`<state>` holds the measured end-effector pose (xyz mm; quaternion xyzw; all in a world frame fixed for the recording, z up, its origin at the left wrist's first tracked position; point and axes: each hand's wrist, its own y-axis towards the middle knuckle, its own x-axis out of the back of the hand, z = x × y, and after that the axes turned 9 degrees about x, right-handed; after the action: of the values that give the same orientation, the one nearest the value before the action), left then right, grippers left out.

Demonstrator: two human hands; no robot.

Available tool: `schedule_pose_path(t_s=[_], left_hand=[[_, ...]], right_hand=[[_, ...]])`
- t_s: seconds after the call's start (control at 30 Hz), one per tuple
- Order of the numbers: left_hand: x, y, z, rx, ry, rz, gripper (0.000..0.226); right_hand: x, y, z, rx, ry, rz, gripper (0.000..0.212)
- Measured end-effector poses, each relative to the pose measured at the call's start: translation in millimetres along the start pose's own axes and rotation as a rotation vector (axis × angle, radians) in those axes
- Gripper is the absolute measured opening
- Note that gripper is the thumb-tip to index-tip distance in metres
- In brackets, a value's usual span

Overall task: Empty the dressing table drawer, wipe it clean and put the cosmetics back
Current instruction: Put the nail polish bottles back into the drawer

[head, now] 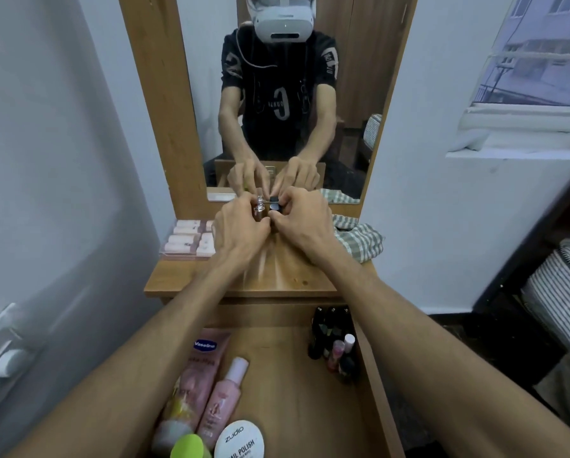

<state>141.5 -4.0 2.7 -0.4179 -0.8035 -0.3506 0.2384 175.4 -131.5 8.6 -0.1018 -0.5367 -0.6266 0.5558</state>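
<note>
Both my hands reach to the back of the dressing table top (277, 282), just below the mirror. My left hand (239, 223) is closed around a small clear bottle with pinkish content (260, 209). My right hand (301, 216) grips a small dark bottle (274, 206) right beside it. The open drawer (296, 401) lies below my forearms. In it are a pink Vaseline tube (202, 361), a pink pump bottle (224, 398), a white nail polish remover tub (239, 439), a green-capped item (191, 446) and several small nail polish bottles (334, 342) at the right wall.
A clear box of pink tubes (191, 238) sits at the left back of the table top. A checked cloth (356, 236) lies at the right back. The mirror (286, 94) reflects me. A striped mattress (558, 292) and a window (534, 61) are to the right.
</note>
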Motion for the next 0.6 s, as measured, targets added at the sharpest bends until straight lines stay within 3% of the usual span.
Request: schedule_pose_path(t_s=[0.23,0.4,0.6], left_hand=[[-7.4,-3.0,-6.0,0.017,-0.073,-0.062,0.019],[15.1,-29.2,-13.4,-0.074,-0.195,-0.135,0.021],[51.2,-84.5,-11.3,-0.126,-0.312,0.027,0.021]], right_hand=[[11.4,-9.6,-11.5,-0.036,0.215,-0.049,0.021],[37.5,-35.1,-6.7,-0.077,0.395,-0.149,0.027],[90.2,-95.7,5.5,0.003,0.456,-0.052,0.021]])
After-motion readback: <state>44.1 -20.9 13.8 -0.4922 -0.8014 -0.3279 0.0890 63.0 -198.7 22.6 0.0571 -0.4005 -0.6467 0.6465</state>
